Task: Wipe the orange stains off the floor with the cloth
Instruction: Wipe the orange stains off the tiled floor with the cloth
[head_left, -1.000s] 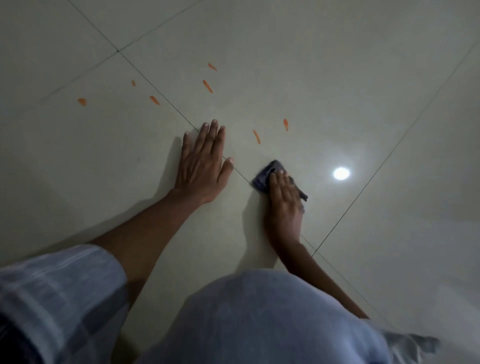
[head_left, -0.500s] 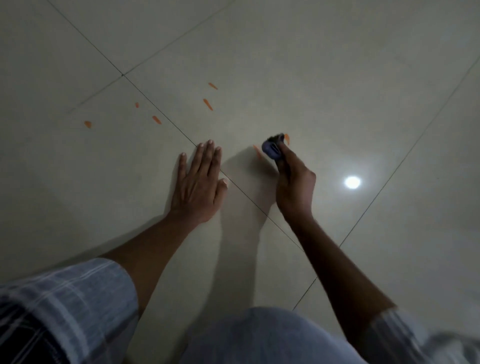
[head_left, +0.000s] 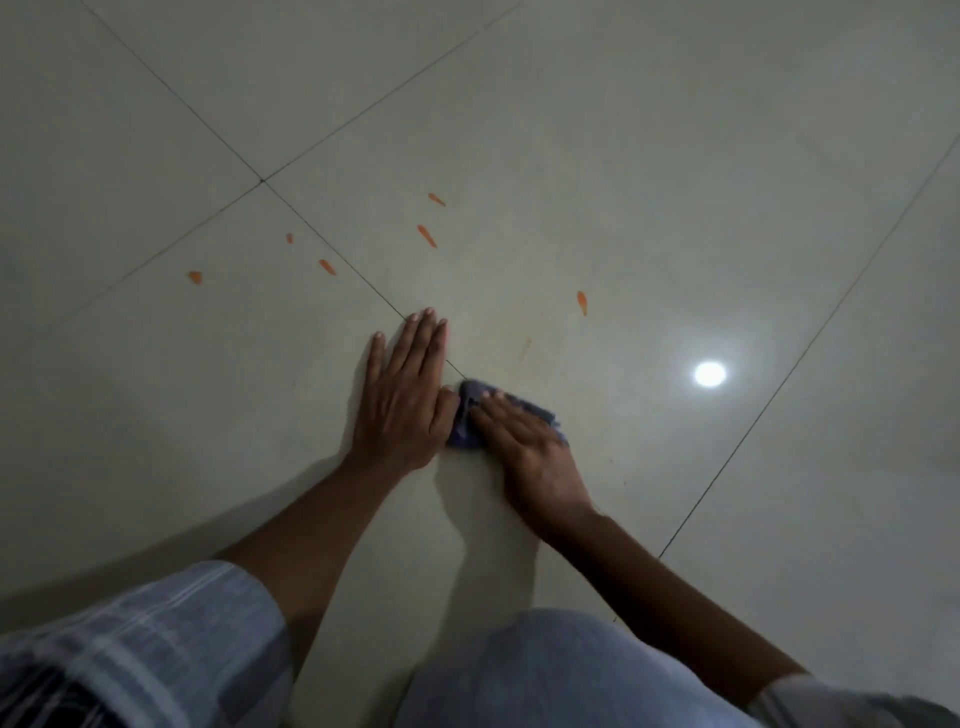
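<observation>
We see the right hand (head_left: 524, 447) pressing the cloth (head_left: 467, 421) flat under close-set fingers, touching the left hand (head_left: 402, 400), also flat, fingers together, orange stains (head_left: 582, 303) beyond the fingertips.

floor (head_left: 675, 156): large pale tiles, smooth, glossy; round lamp glare (head_left: 709, 373) mirrored on surface. thin dark grout lines (head_left: 218, 137) between tiles, matt. stains (head_left: 427, 235): orange, opaque, paint-like streaks, matt against shine; one faint smear (head_left: 525, 349), thin, nearly gone. cloth (head_left: 464, 434): soft woven fabric, blue-grey, crumpled, frayed edge, matt. sleeve (head_left: 145, 644): light woven cloth, check pattern, matt. trousers (head_left: 561, 675): plain pale fabric, soft, matt.
</observation>
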